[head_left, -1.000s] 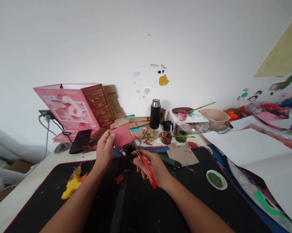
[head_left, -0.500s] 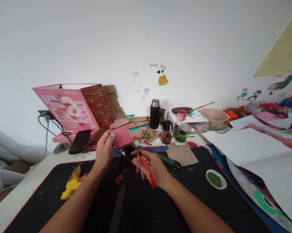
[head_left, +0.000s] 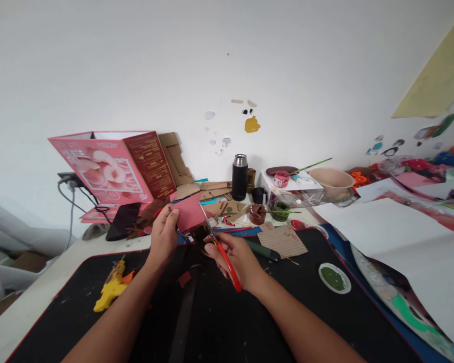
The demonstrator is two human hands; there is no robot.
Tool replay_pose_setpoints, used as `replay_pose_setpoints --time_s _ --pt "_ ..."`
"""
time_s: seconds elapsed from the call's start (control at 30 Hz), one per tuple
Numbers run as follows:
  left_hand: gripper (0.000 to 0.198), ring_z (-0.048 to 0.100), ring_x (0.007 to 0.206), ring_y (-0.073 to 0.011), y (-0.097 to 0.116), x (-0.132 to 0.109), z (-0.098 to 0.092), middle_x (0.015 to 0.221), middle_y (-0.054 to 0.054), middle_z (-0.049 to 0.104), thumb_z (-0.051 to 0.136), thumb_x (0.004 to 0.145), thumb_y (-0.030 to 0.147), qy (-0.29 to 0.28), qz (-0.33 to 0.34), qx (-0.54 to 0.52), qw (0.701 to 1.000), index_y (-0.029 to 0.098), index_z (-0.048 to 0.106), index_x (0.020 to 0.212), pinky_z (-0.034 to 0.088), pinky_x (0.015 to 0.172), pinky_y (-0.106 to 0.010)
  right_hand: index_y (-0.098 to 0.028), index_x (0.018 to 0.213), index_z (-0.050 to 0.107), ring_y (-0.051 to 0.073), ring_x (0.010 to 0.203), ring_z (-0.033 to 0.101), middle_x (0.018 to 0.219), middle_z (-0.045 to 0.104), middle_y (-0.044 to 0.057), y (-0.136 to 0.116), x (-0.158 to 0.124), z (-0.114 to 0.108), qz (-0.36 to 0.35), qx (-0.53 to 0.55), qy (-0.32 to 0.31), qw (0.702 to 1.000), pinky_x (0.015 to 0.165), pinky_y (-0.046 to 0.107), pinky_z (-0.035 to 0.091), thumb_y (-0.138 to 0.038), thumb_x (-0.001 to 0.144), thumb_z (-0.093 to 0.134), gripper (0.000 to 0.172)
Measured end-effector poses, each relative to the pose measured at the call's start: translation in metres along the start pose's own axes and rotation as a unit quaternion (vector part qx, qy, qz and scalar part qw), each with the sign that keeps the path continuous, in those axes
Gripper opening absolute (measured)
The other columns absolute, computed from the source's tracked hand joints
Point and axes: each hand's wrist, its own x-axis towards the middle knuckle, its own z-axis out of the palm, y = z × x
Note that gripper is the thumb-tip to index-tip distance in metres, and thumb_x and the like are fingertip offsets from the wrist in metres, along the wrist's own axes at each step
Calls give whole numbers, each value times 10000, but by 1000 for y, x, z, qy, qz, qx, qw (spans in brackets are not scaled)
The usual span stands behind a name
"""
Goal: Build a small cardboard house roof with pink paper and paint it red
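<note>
Your left hand (head_left: pixel 164 234) pinches the card (head_left: pixel 191 212) by its left end, thumb on top, holding it up off the mat (head_left: pixel 227 327); the card's long axis seems to run roughly left to right, away from that grip. At the card's right end the scissors (head_left: pixel 229 264) cross it on a slant, tip pointing away from you and to the left, red handles back towards you. Your right hand (head_left: pixel 245 262) is wrapped around those handles, below and right of the card, and is the nearer hand to that crossing; how far apart the blades stand you cannot tell from here. The card is flat, matte and dusty pink, stiff enough to hold its plane. Left of it and further off stands a folded, printed pink box (head_left: pixel 109 171); left and nearer you lies the chunky yellow glue gun (head_left: pixel 111 292), beside your left forearm. Beyond the card to the right stands a black cylindrical flask (head_left: pixel 240 181) with a bare metal neck. Further right of the card come a ridged, torn-edged cardboard piece (head_left: pixel 283 242), then a round white dish (head_left: pixel 348 286) with glossy green paint (head_left: pixel 332 279).
</note>
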Motion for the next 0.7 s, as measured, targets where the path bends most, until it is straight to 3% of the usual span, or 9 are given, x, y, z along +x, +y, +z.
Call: replay_pose_setpoints --time_s 0.2,0.33,0.43,0.57,0.7 --pt "318 376 638 -176 -2 0 0 663 25 413 583 891 438 1 -8 2 1000 255 429 682 374 571 -276 -202 1150 766 168 570 581 653 591 -10 0 1 0 -2 2 4 1000 486 252 424 -670 896 756 533" --pt "305 384 642 -176 -5 -1 1 677 27 425 579 903 436 -1 -7 -3 1000 254 444 700 366 577 -278 -193 1081 750 194 701 658 861 720 53 1 3 0 -30 -3 15 999 526 253 455 -617 883 777 469" --pt "305 384 644 -173 -6 -1 1 679 28 423 572 915 423 -1 -3 -2 1000 252 437 701 364 589 -278 -193 1062 741 234 829 718 990 767 83 2 5 0 -45 -14 17 999 616 285 528 -561 902 759 402" --pt "299 382 645 -172 -7 -1 1 681 30 423 571 916 420 -2 -5 -8 1000 252 439 705 363 592 -282 -194 1030 735 273 961 759 1007 793 90 1 5 -1 -74 -39 24 996 837 364 591 -460 935 718 283" --pt "294 386 649 -174 -8 -1 2 685 30 428 572 916 417 1 -8 -12 1000 254 443 708 362 594 -287 -197 1001 728 275 936 765 979 800 89 -3 4 -3 -94 -93 31 991 871 384 587 -392 952 678 206"
